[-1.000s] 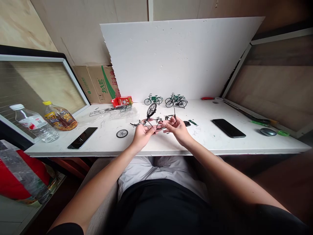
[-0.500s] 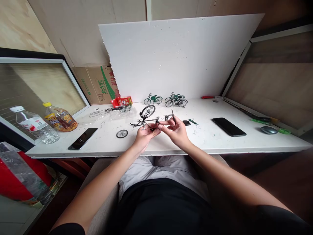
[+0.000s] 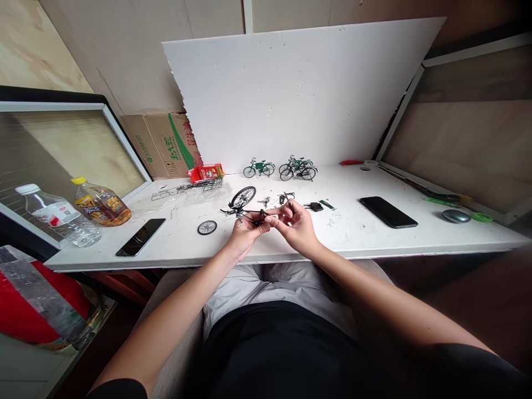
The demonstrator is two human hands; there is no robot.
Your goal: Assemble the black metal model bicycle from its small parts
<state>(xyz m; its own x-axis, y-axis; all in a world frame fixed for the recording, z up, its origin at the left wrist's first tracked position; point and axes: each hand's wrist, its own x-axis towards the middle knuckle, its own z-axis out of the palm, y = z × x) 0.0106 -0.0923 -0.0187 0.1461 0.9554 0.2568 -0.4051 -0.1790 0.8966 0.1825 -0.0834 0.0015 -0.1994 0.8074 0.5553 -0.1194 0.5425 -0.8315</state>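
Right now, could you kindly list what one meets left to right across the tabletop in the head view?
Clear plastic bottle with white cap, black rectangular phone, loose black spoked wheel, left hand holding a black model bicycle, right hand with thin dark tool, second black phone, grey oval object, green ring.

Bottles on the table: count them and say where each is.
2: the white-capped bottle at the left end of the table, and the yellow-capped bottle to its right. No others show.
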